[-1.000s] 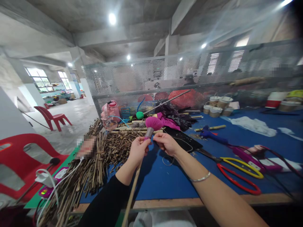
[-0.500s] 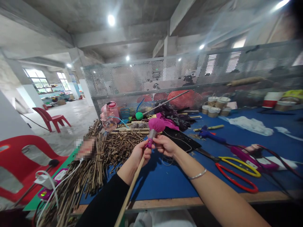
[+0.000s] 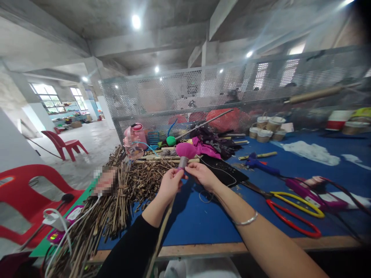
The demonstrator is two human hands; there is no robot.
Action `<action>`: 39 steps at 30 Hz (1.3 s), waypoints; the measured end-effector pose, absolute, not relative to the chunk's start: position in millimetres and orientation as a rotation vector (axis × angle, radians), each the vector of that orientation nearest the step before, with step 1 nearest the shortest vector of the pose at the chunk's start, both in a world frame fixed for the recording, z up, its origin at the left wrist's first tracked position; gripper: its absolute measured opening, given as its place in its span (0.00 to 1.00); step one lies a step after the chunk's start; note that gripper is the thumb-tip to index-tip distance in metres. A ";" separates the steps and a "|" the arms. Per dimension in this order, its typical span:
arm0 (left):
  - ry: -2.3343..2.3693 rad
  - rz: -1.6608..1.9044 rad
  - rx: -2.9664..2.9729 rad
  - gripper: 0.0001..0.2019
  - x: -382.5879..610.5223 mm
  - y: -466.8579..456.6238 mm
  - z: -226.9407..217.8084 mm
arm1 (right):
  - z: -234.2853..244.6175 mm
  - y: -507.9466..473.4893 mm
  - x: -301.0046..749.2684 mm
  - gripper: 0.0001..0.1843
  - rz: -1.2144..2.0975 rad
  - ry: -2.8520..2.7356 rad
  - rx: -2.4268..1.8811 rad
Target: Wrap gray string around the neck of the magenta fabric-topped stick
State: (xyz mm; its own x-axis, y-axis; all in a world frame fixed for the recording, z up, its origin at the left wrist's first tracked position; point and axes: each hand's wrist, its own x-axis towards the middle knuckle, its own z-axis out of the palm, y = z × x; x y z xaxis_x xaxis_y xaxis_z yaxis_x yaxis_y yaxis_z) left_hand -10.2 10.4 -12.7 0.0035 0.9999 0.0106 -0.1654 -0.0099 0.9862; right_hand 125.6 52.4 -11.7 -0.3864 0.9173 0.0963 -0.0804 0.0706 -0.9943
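A wooden stick (image 3: 164,235) slants up from the table's front edge, topped by a round head of magenta cloth (image 3: 186,150). Just beneath the head, a grey band (image 3: 182,162) wraps the neck. My left hand (image 3: 170,184) is closed around the stick below that band. Close beside it, my right hand (image 3: 200,175) pinches at the magenta cloth under the band, its fingertips partly hidden. Both hands are held above the blue tabletop (image 3: 197,227).
Bundled dry twigs (image 3: 121,193) lie on the left, near a pink jug (image 3: 136,135). Rightward are large scissors (image 3: 292,210), a black sheet (image 3: 223,170), a glue gun (image 3: 263,165) and small buckets (image 3: 266,129). A perforated metal screen (image 3: 162,92) stands behind.
The magenta head and both hands have shifted slightly left. The head is turned more sideways, and less magenta cloth shows below the grey band.
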 end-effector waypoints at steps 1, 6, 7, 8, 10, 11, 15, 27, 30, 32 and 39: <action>1.031 1.278 1.059 0.15 -12.4 10.9 -10.8 | -9.7 50.9 126.3 0.17 1.440 -1.489 -0.865; 0.857 1.243 0.965 0.17 -16.3 11.8 -9.6 | -1.0 45.7 131.0 0.15 1.565 -1.410 -0.755; 0.838 1.245 0.954 0.17 -15.8 11.7 -10.1 | -0.2 45.4 131.4 0.15 1.587 -1.383 -0.737; 0.822 1.252 0.944 0.17 -15.1 11.6 -10.4 | 0.2 45.2 131.5 0.15 1.600 -1.364 -0.724; 0.800 1.268 0.925 0.17 -14.1 11.2 -10.0 | 0.4 44.8 130.7 0.15 1.617 -1.350 -0.712; 0.796 1.274 0.911 0.16 -13.8 11.1 -9.3 | 0.4 44.6 130.0 0.15 1.622 -1.354 -0.713; 0.803 1.264 0.838 0.16 -14.2 10.1 -5.7 | 0.1 43.1 127.2 0.15 1.611 -1.372 -0.730; 0.780 1.258 0.794 0.15 -12.3 7.3 -2.7 | -2.9 47.0 124.0 0.19 1.658 -1.251 -0.713; 0.761 1.181 0.757 0.15 -12.8 6.3 -2.7 | -2.7 48.5 125.0 0.22 1.684 -1.287 -0.679; 0.725 1.123 0.740 0.16 -13.1 6.1 -3.3 | -3.0 49.7 126.6 0.22 1.692 -1.350 -0.650; 0.795 1.183 0.755 0.14 -10.9 8.0 -6.3 | -7.9 55.1 130.4 0.16 1.522 -1.472 -0.793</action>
State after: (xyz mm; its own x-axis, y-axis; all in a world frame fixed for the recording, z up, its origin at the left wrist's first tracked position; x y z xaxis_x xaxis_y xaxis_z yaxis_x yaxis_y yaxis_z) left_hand -10.9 8.0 -6.3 0.1859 0.9733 -0.1347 -0.4926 0.2109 0.8443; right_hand 130.4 55.1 -7.9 -0.4353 0.8929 0.1152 -0.1452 0.0566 -0.9878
